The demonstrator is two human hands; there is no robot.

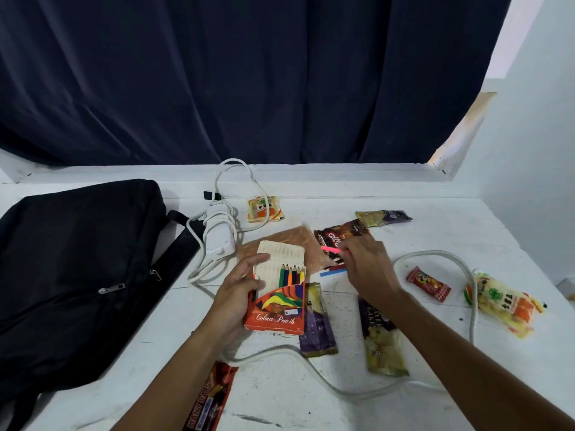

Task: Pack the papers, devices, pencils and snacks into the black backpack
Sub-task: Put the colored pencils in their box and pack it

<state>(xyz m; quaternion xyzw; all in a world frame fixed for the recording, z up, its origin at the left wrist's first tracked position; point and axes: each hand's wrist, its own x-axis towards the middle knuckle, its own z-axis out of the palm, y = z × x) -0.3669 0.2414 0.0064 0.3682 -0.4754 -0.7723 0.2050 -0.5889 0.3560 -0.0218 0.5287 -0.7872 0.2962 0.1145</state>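
Left hand (pixel 239 293) grips open pencil box (pixel 277 301); right hand (pixel 367 262) pinches blurred pink pencil (pixel 331 249).
Black backpack (pixel 77 269) lies left on table (pixel 311 399), cropped at edge; snacks scattered, wrapper print mostly unreadable.

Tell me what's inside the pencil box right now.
The pencil box in the left hand shows about six coloured pencils; their lower ends are hidden.

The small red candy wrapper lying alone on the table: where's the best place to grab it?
Pinch the small red candy wrapper across its puffy middle, coming from above. It lies flat on the white table, apart from other snacks, and its crimped ends look thin and slippery.
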